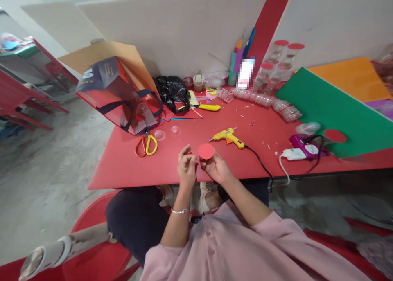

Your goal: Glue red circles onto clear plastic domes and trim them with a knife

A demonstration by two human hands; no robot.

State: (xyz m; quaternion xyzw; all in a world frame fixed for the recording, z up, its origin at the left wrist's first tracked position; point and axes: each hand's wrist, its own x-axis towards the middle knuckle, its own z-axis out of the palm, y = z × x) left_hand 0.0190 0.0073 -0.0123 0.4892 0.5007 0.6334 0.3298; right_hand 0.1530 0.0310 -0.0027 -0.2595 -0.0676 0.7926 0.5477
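My right hand (217,169) is closed on a round red disc (206,151), held flat side up just above the table's front edge; what lies under the disc is hidden. Just left of it, my left hand (187,166) has its thumb and fingers curled together, with a bit of red showing between them that I cannot make out. A yellow glue gun (229,138) lies to the right of the disc, its nozzle pointing left. Scissors (146,145) with a red and a yellow handle rest to the left, near two clear plastic domes (175,130).
On the red table (123,170) stand a paper bag (107,93), a black plastic bag (173,93), a yellow cutter knife (208,107) and stacked clear cups (267,101). A green board (334,117) leans over a purple power socket (307,147). Cords hang over the front edge.
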